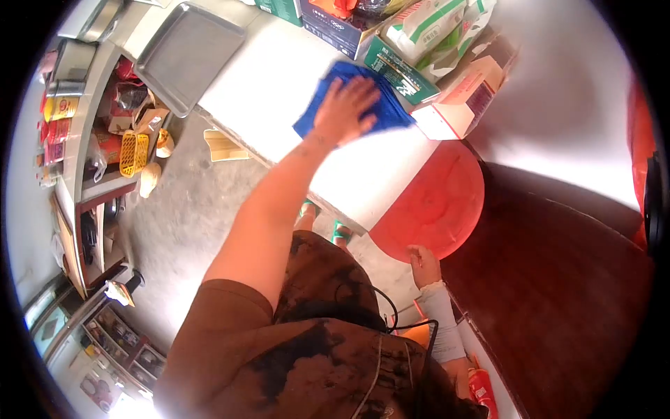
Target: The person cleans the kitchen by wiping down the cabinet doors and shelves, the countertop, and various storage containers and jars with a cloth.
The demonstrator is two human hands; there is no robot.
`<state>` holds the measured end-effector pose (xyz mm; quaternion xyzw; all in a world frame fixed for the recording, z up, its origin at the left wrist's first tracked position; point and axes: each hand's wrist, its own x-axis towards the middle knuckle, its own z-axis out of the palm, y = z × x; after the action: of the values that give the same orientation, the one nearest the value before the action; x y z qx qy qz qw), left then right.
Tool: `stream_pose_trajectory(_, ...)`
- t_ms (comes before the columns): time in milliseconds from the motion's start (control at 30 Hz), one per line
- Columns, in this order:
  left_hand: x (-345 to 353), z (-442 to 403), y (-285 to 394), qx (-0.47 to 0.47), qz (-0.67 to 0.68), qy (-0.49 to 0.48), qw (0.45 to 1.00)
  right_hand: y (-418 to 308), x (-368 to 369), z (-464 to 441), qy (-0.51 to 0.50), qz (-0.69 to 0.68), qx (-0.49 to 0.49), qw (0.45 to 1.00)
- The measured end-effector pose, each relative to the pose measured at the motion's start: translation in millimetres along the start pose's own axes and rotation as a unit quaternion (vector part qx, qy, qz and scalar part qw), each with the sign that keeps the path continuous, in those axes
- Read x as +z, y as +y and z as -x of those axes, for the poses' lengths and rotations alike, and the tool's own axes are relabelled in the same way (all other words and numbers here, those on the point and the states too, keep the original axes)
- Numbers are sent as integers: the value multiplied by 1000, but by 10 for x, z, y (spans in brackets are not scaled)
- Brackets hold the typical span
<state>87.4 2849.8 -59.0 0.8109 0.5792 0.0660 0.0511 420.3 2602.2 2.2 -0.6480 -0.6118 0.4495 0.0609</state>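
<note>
A folded blue cloth (391, 115) lies on the white tabletop (258, 77). My left hand (345, 108) rests flat on top of it, palm down with the fingers spread. Below the table's corner is a round red plastic piece (443, 202), perhaps a basin or stool top. My right hand (423, 265) hangs by its near rim, with a white wrap or sleeve (441, 318) around the forearm. That hand's fingers look partly curled and are mostly hidden; whether they touch the rim is unclear.
Cardboard boxes (401, 70) and white-green packages (426, 31) crowd the table's far side, beside an open pink-white carton (464, 98). A grey metal tray (188, 56) sits at the left end. Shelves (105, 188) of goods stand left, and a dark red wooden surface (544, 279) right.
</note>
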Motion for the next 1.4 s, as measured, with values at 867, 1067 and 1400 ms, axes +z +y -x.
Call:
stream_pose_trajectory(867,-328,1104,-1226,-186,-4,42,982,-1299,517,-1367,-17,-94,-132,987)
stream_pose_trajectory(1067,-330,1008,-1545,-238,263,104,929,-1924,849,-1684,-38,-73,-188,979)
stream_pose_trajectory(1400,-791,1807,-3090,-678,369,61,633,-2891,1804,-2605,21,224,-261,939)
